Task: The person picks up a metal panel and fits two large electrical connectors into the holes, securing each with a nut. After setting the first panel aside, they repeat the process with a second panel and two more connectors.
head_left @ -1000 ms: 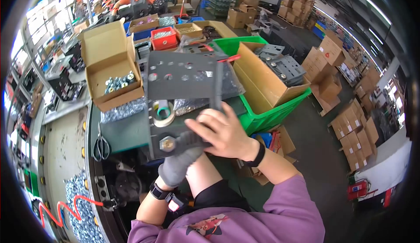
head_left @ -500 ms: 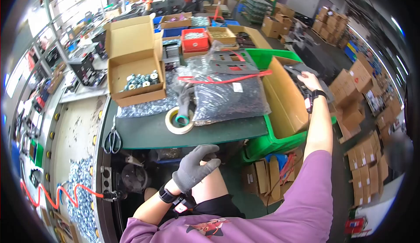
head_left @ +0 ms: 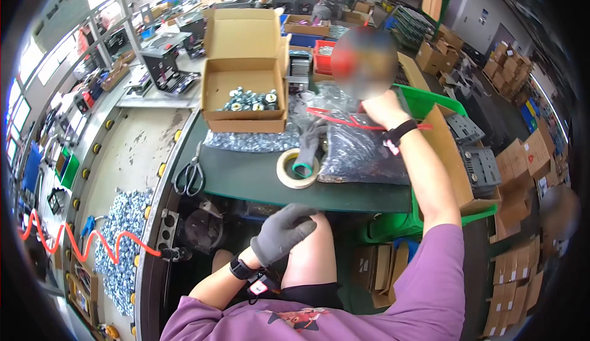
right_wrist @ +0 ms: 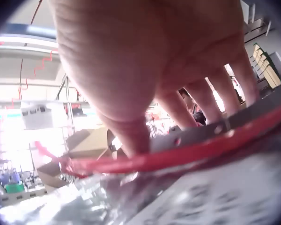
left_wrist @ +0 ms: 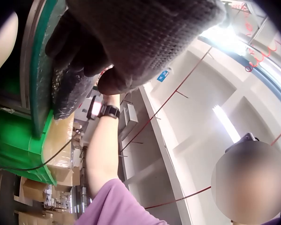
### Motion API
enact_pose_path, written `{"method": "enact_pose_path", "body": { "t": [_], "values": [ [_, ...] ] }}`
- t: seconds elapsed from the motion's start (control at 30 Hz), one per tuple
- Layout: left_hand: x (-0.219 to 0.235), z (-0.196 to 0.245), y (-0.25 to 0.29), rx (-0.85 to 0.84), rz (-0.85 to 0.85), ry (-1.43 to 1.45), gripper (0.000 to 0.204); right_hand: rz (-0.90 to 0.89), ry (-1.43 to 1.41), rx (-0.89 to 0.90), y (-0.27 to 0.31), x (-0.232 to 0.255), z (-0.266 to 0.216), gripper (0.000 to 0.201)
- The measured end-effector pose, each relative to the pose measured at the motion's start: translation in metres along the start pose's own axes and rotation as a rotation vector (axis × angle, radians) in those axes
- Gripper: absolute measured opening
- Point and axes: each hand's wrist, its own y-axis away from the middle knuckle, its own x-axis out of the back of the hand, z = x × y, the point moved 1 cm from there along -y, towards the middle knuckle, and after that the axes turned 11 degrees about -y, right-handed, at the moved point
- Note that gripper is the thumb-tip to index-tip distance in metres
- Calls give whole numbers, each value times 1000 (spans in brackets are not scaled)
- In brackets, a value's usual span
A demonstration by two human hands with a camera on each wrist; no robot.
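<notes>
1. The green work table runs across the middle of the head view; a grey curved bench edge borders it on the left, with loose silver hardware heaped there beside a coiled orange hose.
2. A green bin stands at the table's right end and holds a brown cardboard box with grey metal plates inside it.
3. An open carton, its flap standing up, sits at the back of the table with round silver fittings in it; just in front of it lies a flat clear bag of small shiny parts.
4. A large clear bag of dark parts lies on the table against the bin; a red strip crosses its top.
5. The right hand is stretched out over the top of that bag; in the right wrist view its fingers curl down over a grey metal edge and the red strip, gripping them.
6. The left hand, in a grey knit glove, rests on the person's bare knee below the table edge, fingers loosely bent and holding nothing.
7. A roll of tape lies flat on the table just left of the dark bag, with a spare grey glove draped over it.
8. Scissors lie at the table's left edge, well apart from both hands.
</notes>
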Motion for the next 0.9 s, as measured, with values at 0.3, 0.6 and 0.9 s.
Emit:
{"method": "enact_pose_path", "body": {
  "t": [0.3,0.6,0.9],
  "values": [
    [50,43,-26,-312,961,-740,81,526,-1471,84,47,134,-159,25],
    [94,-49,35,343,728,233,28,248,-1233,174,-39,78,-212,21],
    [96,-104,24,520,564,591,27,-248,-663,-28,-146,21,-256,37]
  ]
}}
